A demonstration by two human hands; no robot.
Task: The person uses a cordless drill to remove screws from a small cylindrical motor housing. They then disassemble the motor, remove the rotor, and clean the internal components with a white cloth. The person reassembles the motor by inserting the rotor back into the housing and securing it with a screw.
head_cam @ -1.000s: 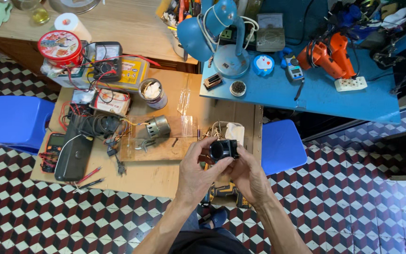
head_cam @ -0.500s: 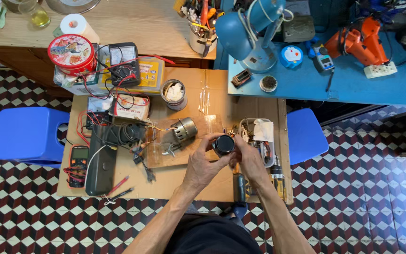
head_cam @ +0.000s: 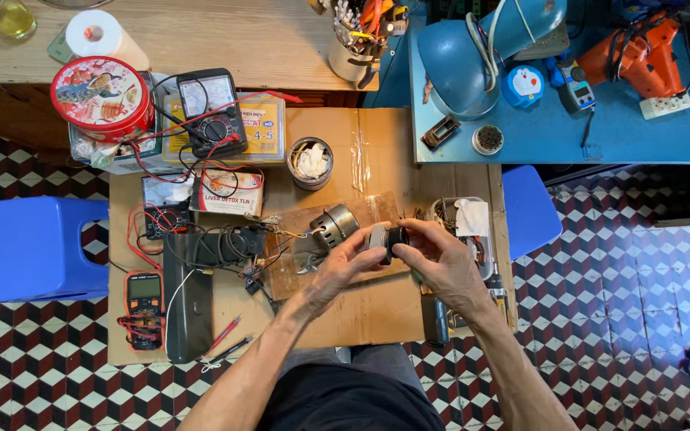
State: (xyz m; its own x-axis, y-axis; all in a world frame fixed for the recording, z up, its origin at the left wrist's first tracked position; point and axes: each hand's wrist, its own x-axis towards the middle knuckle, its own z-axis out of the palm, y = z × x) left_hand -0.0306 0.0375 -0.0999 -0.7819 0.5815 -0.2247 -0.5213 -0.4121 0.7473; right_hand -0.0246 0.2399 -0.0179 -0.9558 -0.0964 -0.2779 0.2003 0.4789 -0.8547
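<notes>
Over the cardboard-covered bench (head_cam: pixel 377 311), the left hand (head_cam: pixel 337 267) and right hand (head_cam: pixel 441 259) are both gripping a small dark cylindrical part (head_cam: pixel 389 238), possibly a motor; a metal motor housing (head_cam: pixel 335 225) is lying just beside.

Both my forearms come up bare from the bottom of the view and angle in toward each other, wrists close, hands meeting over the middle of the bench near its front edge. My left hand (head_cam: pixel 343 267) is cupped with the palm turned right, fingers curled and the thumb up on top, pinching inward. My right hand (head_cam: pixel 439 259) faces it, back of the hand up, fingers (head_cam: pixel 418 231) bent and closed toward the left fingertips, the two grips nearly touching.
</notes>
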